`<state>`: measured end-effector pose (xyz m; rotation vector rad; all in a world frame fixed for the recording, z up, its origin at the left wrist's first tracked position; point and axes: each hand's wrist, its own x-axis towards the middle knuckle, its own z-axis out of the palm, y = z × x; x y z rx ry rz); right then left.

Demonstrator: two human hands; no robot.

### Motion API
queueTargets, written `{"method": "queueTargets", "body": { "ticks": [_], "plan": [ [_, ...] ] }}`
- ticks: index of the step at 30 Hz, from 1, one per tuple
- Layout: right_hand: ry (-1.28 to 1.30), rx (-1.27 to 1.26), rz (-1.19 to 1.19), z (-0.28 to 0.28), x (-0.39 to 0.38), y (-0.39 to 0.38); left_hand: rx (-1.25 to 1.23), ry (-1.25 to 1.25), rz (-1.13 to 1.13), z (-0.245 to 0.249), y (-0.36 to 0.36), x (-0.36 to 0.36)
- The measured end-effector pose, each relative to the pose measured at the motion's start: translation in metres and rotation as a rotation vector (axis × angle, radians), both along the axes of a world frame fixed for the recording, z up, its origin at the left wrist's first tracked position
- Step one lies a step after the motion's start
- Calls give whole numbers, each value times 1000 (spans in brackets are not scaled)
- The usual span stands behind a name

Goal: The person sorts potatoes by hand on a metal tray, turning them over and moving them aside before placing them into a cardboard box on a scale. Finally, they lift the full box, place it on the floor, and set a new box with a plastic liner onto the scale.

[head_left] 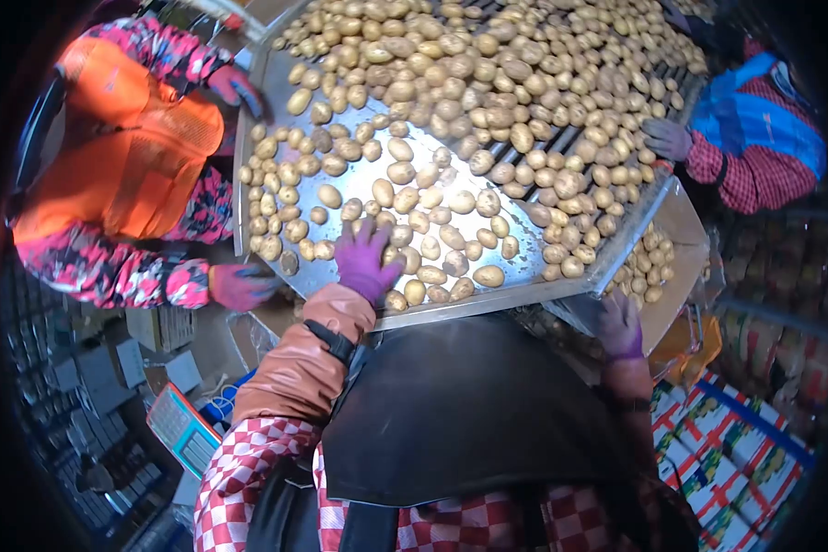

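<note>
My left hand (366, 261), in a purple glove, lies on the metal sorting table (515, 291) with its fingers spread over several potatoes (418, 221) near the front edge. Below the table's right front corner is my right hand (620, 324), also gloved, beside a cardboard box (683, 241) that holds potatoes. Its fingers point up toward the potatoes there; they are blurred, and whether they grip anything cannot be made out. A large heap of potatoes (534, 78) covers the far part of the table and the dark rollers.
A person in an orange vest (124, 147) stands at the left, both gloved hands by the table edge. Another person in a blue vest (764, 124) rests a gloved hand at the right edge. Printed boxes (741, 451) and a scale (184, 431) are low down.
</note>
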<state>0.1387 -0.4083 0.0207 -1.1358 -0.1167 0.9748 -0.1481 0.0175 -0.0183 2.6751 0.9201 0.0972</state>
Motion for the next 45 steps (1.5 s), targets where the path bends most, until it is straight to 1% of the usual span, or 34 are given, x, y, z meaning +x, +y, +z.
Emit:
{"method": "queueTargets", "body": {
  "ticks": [1, 2, 3, 4, 6, 7, 9, 10, 11, 12, 14, 15, 16, 17, 18, 19, 20, 22, 24, 25, 26, 28, 29, 30, 31, 32, 33, 34, 36, 38, 39, 41, 43, 45],
  "plan": [
    [-506, -545, 24, 37, -15, 67, -27, 55, -46, 6, 1, -10],
    [-209, -530, 163, 49, -5, 101, -59, 111, -93, 9, 1, -20],
    [91, -515, 301, 53, 5, 130, -112, 153, -61, 13, 3, -24],
    [96, -562, 450, 33, 9, 150, -185, 110, -17, 14, 5, -28],
    [-68, -645, 792, -18, 4, 193, -326, 8, 67, 15, 6, -34],
    [-235, -677, 987, -30, -7, 216, -284, 34, 71, 18, 1, -36],
    [-1107, -889, 1284, -31, -41, 270, -266, 20, 6, 9, -6, -52],
    [-1175, -907, 1321, -45, -50, 285, -256, 16, -31, 3, -7, -62],
    [-1108, -918, 1230, -23, -62, 304, -240, -52, -14, 0, -7, -71],
    [-1096, -863, 1208, -51, -59, 310, -276, -107, 61, -8, -5, -81],
    [-1023, -782, 1272, -37, -61, 335, -337, -219, 217, -16, -1, -94],
    [-992, -679, 1219, -42, -62, 339, -251, -219, 274, -21, -1, -99],
    [-956, -576, 1165, -50, -62, 341, -192, -257, 249, -15, -1, -96],
    [-913, -476, 1107, -47, -66, 346, -134, -291, 220, -6, 0, -87],
    [-908, -471, 1037, -44, -64, 350, -78, -323, 187, 2, -1, -75],
    [-901, -470, 970, -21, -63, 362, -136, -405, 103, 9, -4, -56],
    [-892, -467, 904, -11, -62, 373, -33, -467, -65, 14, -10, -40],
    [-1081, -322, 690, -28, -48, 392, 33, -346, -393, 29, -18, -21],
    [-1369, -254, 608, -34, -28, 412, 30, -345, -392, 14, -14, -34],
    [-1247, -316, 617, -12, -29, 418, 31, -342, -394, 20, -8, -39],
    [-984, -323, 632, -18, -22, 421, -61, -282, -314, 25, -5, -45],
    [-1308, -278, 655, -22, -24, 427, -255, -156, -153, 41, -3, -59],
    [-1266, -309, 746, -19, -33, 426, -217, -222, 48, 29, -2, -66],
    [-1225, -339, 836, -17, -46, 423, -138, -218, 166, 19, 2, -76],
    [-1405, -287, 835, -42, -58, 419, -56, -213, 287, 17, 8, -84],
    [-1632, -271, 931, -39, -71, 420, 32, -208, 411, 14, 15, -89],
    [-1681, -390, 1033, -37, -87, 422, 127, -331, 428, 3, 25, -83],
    [-1726, -512, 1134, -25, -104, 425, 79, -353, 423, -2, 32, -76],
    [-1714, -509, 1154, -18, -118, 428, -4, -34, 475, 4, 44, -42],
    [-1708, -456, 1162, -21, -116, 435, -207, 360, 594, 14, 65, -7],
    [-1703, -402, 1161, -30, -107, 440, -240, 437, 593, 9, 72, 1],
    [-1682, -326, 1195, -36, -95, 447, -272, 435, 572, 7, 75, -2],
    [-1655, -454, 1252, -46, -93, 455, -268, 415, 554, -2, 82, -13],
    [-1578, -599, 1290, -40, -97, 462, -283, 472, 534, -10, 91, -19]
  ]
}}
